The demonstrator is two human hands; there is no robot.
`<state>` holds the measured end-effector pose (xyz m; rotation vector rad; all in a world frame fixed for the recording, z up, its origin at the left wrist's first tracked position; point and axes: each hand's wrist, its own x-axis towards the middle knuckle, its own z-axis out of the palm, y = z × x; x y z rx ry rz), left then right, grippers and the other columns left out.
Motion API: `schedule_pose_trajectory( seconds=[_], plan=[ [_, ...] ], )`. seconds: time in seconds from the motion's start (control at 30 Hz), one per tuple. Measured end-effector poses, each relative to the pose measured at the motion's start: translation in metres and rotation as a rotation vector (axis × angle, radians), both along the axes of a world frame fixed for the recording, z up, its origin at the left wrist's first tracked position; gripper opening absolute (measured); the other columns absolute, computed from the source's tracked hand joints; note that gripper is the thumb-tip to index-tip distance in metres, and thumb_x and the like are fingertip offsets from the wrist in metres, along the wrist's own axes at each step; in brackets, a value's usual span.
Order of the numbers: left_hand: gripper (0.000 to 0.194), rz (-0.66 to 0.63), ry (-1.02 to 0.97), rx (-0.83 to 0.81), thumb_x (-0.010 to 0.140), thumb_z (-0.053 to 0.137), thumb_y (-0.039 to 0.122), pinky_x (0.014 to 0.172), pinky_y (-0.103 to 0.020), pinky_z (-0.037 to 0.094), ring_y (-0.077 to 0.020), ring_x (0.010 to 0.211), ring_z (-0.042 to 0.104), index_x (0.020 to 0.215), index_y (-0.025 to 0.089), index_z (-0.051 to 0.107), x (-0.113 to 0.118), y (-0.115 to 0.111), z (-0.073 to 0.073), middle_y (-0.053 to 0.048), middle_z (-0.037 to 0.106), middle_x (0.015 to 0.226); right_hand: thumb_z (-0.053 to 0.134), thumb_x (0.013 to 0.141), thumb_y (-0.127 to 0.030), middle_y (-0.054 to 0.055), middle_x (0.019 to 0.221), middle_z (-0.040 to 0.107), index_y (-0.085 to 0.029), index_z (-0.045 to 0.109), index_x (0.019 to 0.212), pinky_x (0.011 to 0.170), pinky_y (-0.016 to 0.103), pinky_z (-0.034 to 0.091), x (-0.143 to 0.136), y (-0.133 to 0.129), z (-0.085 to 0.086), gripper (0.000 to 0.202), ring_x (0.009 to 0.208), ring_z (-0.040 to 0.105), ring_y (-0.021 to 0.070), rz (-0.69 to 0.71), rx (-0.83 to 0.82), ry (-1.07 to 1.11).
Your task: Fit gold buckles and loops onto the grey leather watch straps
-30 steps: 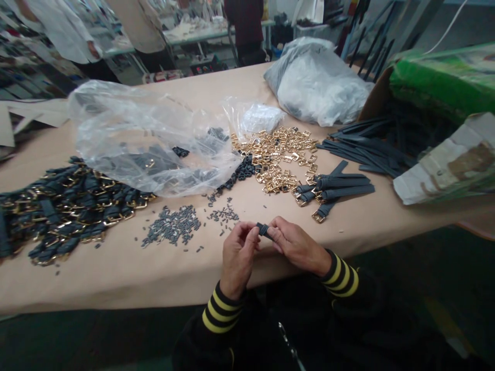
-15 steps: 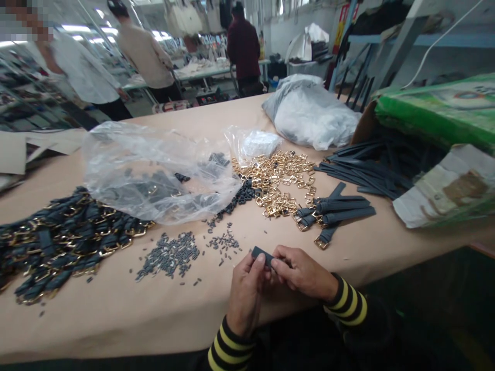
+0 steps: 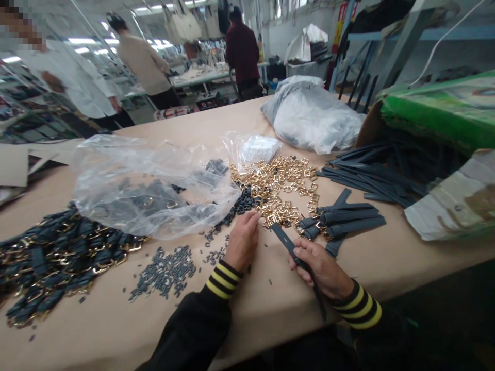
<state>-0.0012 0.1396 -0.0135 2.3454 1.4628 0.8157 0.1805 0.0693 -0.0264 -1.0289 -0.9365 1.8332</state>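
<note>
In my right hand (image 3: 319, 265) is a dark grey strap (image 3: 281, 234) with a small slot near its far end, which points up and left. Its other end hangs below my fingers toward the table edge. My left hand (image 3: 243, 241) is closed at the fingertips, beside the lower left edge of a pile of gold buckles (image 3: 286, 211); whatever it pinches is too small to make out. Finished-looking straps with buckles (image 3: 348, 221) lie to the right. Small dark keeper loops (image 3: 243, 201) lie just beyond my left hand.
Small grey pieces (image 3: 166, 270) are scattered at left, near a heap of buckled straps (image 3: 69, 247). A clear plastic bag (image 3: 154, 190) covers more parts. Loose straps (image 3: 371, 165) spill from a green box (image 3: 441, 111). A stuffed bag (image 3: 313, 116) sits behind. Several people stand beyond the table.
My hands have parted: the left moved forward to the buckle pile, while the right shifted right with the strap, whose slotted end now shows.
</note>
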Motion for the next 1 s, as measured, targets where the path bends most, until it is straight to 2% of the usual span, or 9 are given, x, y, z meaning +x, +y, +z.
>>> schedule_pose_trajectory(
  seconds=[0.07,0.17,0.33,0.53,0.7,0.73,0.8,0.87,1.0],
  plan=[
    [0.026,-0.061,0.233,0.078,0.084,0.039,0.014,0.086,-0.036,0.041,-0.0209,0.098,0.049,0.106,0.017,0.053,-0.003,0.02,-0.004,-0.01,0.055,0.111,0.047,0.082,-0.033,-0.002,0.071,0.057,-0.017,0.044,0.082,0.031,0.012,0.03,-0.001,0.001,0.0,0.017,0.037,0.039,0.0021,-0.005,0.002,0.02],
    [0.023,-0.097,0.369,0.098,0.086,0.038,0.016,0.081,-0.033,0.043,-0.0193,0.09,0.05,0.101,0.017,0.055,-0.003,0.037,-0.008,-0.01,0.055,0.106,0.047,0.081,-0.031,-0.001,0.074,0.058,-0.016,0.045,0.083,0.033,0.013,0.033,-0.001,0.001,0.003,0.015,0.04,0.042,0.0027,-0.001,0.0,0.048],
    [0.021,-0.099,0.369,0.083,0.085,0.038,0.014,0.08,-0.031,0.042,-0.0183,0.089,0.049,0.095,0.016,0.055,0.0,0.043,-0.009,-0.01,0.052,0.1,0.049,0.08,-0.032,-0.001,0.071,0.058,-0.016,0.045,0.084,0.032,0.013,0.031,0.0,0.0,0.004,0.016,0.038,0.04,0.0023,0.009,0.004,0.062],
    [0.016,0.023,0.267,0.028,0.082,0.04,0.012,0.077,-0.036,0.041,-0.0221,0.085,0.052,0.079,0.015,0.056,0.001,0.042,-0.006,-0.01,0.054,0.083,0.051,0.08,-0.033,-0.001,0.072,0.057,-0.015,0.044,0.081,0.032,0.013,0.027,0.001,0.001,0.003,0.019,0.037,0.038,0.0016,0.013,0.022,0.056],
    [0.021,0.065,0.069,-0.109,0.085,0.036,0.023,0.063,-0.027,0.045,-0.0148,0.066,0.057,0.08,0.016,0.055,-0.005,0.007,0.014,-0.004,0.055,0.073,0.054,0.078,-0.035,-0.002,0.068,0.054,-0.014,0.046,0.078,0.034,0.013,0.026,0.002,0.001,0.01,0.022,0.038,0.034,0.0009,-0.006,0.091,-0.025],
    [0.023,0.044,-0.009,-0.195,0.086,0.036,0.027,0.058,-0.024,0.045,-0.0128,0.06,0.057,0.081,0.016,0.055,-0.006,-0.005,0.019,-0.002,0.055,0.068,0.055,0.078,-0.035,-0.002,0.067,0.054,-0.014,0.048,0.079,0.035,0.014,0.026,0.001,0.001,0.012,0.022,0.039,0.034,0.0014,-0.005,0.128,-0.066],
    [0.024,-0.019,-0.357,-0.559,0.082,0.044,0.034,0.053,-0.023,0.043,-0.0115,0.054,0.055,0.083,0.014,0.058,-0.007,-0.031,0.027,0.0,0.054,0.063,0.056,0.077,-0.037,-0.003,0.062,0.052,-0.013,0.053,0.082,0.037,0.016,0.028,-0.002,-0.001,0.016,0.024,0.039,0.035,0.0029,0.009,0.218,-0.188],
    [0.025,-0.035,-0.553,-0.777,0.077,0.052,0.036,0.051,-0.022,0.041,-0.0102,0.051,0.051,0.08,0.013,0.061,-0.006,-0.055,0.031,0.0,0.054,0.061,0.056,0.077,-0.037,-0.004,0.057,0.05,-0.013,0.057,0.086,0.04,0.017,0.03,-0.007,-0.005,0.019,0.025,0.041,0.036,0.0045,0.036,0.318,-0.332],
    [0.022,0.004,-0.548,-0.81,0.076,0.054,0.032,0.051,-0.021,0.039,-0.0096,0.051,0.047,0.074,0.013,0.063,-0.002,-0.087,0.027,0.001,0.052,0.056,0.057,0.076,-0.032,-0.002,0.063,0.054,-0.014,0.06,0.08,0.054,0.02,0.037,-0.02,-0.014,0.021,0.018,0.056,0.047,0.0086,0.057,0.487,-0.546]
  ],
)
